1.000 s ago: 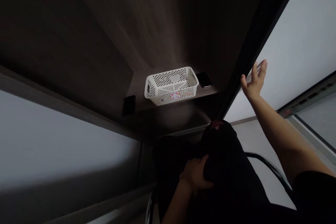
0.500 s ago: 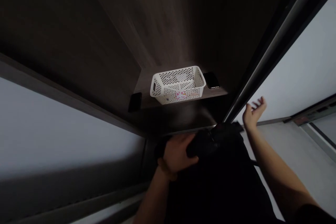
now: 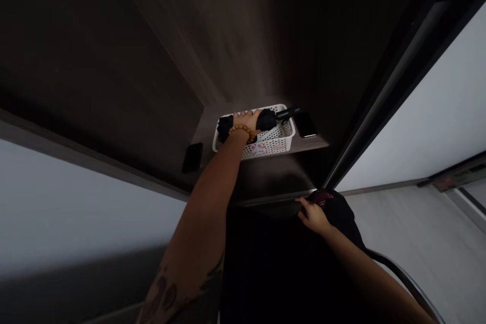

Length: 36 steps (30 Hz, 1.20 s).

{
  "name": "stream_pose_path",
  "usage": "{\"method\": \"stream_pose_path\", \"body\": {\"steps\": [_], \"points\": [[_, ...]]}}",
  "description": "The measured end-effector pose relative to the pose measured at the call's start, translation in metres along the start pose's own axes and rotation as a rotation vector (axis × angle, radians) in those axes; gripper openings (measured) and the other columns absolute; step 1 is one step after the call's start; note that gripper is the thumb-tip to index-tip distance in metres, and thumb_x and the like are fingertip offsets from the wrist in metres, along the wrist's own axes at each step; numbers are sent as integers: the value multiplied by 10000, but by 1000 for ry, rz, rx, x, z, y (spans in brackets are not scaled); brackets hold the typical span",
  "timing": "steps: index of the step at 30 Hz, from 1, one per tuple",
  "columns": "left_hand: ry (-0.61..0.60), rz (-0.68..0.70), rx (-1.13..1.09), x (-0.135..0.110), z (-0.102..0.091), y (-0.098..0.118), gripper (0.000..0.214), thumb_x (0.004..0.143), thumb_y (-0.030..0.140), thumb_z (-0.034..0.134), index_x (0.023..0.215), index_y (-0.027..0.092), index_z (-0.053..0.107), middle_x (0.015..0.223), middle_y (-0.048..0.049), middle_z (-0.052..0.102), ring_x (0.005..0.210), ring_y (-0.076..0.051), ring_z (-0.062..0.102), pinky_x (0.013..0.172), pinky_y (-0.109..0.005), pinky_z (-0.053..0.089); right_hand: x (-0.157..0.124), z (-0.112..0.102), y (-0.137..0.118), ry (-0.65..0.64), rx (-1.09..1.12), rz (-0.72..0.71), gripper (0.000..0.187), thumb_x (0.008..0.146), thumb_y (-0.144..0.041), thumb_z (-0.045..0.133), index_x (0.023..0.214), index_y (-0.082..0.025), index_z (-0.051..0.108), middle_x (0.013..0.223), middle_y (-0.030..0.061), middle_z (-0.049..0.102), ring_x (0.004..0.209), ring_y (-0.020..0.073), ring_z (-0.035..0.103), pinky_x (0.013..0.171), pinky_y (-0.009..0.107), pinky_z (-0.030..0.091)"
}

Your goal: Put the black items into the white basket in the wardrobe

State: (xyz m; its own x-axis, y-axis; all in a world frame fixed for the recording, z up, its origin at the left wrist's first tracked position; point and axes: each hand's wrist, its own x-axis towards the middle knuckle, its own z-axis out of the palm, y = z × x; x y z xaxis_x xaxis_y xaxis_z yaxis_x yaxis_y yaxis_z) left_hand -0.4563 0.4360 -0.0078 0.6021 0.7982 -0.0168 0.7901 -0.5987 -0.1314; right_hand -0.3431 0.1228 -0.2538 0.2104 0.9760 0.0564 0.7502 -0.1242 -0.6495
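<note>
- umbrella (image 3: 266, 120), black and folded by the look of it, is held crosswise over the white perforated basket (image 3: 281, 147), its left end within the outline of the rim.
- of the two hands, the left hand (image 3: 246, 120) is by far the nearer: it is laid over the umbrella from above, left of the middle, with the fingers wrapped around it.
- the umbrella's long axis is set left to right, across the left forearm and nearly in line with the basket's long side.
- the handle (image 3: 290, 113) is pointed right, past the basket's right end, toward a dark phone (image 3: 306, 125) just beside it; whether the two are touching cannot be told.
- whether the basket's floor is touched by the umbrella cannot be told, as the view is blocked by the wrist and its beaded bracelet (image 3: 240, 128).
- the right hand (image 3: 313, 216) is placed low near the knee, well apart from the umbrella, with the forefinger extended, the others part-curled, and nothing seen to be held.
- another dark phone (image 3: 192, 158) is seen left of the basket, by the shelf (image 3: 203, 116).
</note>
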Motion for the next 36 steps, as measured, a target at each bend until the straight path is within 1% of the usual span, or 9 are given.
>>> {"method": "stream_pose_path", "body": {"steps": [3,7,10,12,15,18,22,27,36], "points": [[-103,-20,-27,10,19,-2,893,894,392,795,1649,229,346,1613,-181,547,1438,-376,540,1216,-558,354,20,9,1,54,19,-50,366,878,-205,606,1215,-283,723,944,46,764,881,271,761,796,430,650],[-190,-14,-69,8,30,-12,855,918,408,765,1649,227,357,1602,-171,567,1456,-357,535,1227,-554,367,79,-25,-18,169,14,-149,454,937,-348,533,1367,-287,666,1274,112,714,1249,345,658,1103,596,537],[-51,-71,-103,-9,33,-37,797,938,604,683,1611,255,436,1669,-147,494,1553,-380,415,1263,-586,321,141,-68,-51,379,-132,-218,651,949,-534,560,1522,-224,562,1540,171,537,1481,395,456,1235,639,385],[58,-190,-160,-27,38,-59,918,905,775,608,1641,267,401,1770,-147,320,1631,-421,260,1270,-620,305,182,-88,-73,474,-266,-229,857,883,-715,621,1591,-250,490,1700,163,358,1596,460,246,1271,700,268],[-7,-300,-236,-48,53,-87,1181,818,911,574,1733,263,202,1834,-152,63,1671,-453,95,1285,-629,287,232,-93,-92,440,-385,-213,1162,741,-944,613,1655,-259,395,1798,160,140,1613,567,47,1223,833,147],[-114,-274,-250,-50,70,-102,1284,776,937,593,1755,275,91,1838,-140,-1,1670,-462,76,1295,-600,288,265,-79,-95,331,-437,-185,1308,671,-1015,597,1678,-213,366,1806,205,61,1591,626,-6,1169,898,122],[-93,-231,-269,-27,80,-110,1299,754,964,596,1753,287,116,1839,-135,-6,1665,-483,59,1297,-613,267,295,-71,-92,232,-489,-116,1352,643,-1014,631,1696,-212,357,1814,201,8,1591,628,-75,1163,902,148],[-68,-234,-262,17,83,-124,1260,774,982,547,1745,263,188,1836,-142,66,1661,-492,72,1314,-597,238,340,-81,-101,125,-547,-11,1357,653,-1021,613,1716,-230,317,1820,172,-73,1599,609,-118,1185,870,184],[23,-240,-304,118,112,-170,1216,771,970,576,1708,239,314,1815,-144,168,1647,-505,98,1315,-622,198,437,-81,-102,87,-547,24,1304,691,-999,609,1727,-272,295,1827,125,-70,1611,577,-126,1212,824,215]]}}
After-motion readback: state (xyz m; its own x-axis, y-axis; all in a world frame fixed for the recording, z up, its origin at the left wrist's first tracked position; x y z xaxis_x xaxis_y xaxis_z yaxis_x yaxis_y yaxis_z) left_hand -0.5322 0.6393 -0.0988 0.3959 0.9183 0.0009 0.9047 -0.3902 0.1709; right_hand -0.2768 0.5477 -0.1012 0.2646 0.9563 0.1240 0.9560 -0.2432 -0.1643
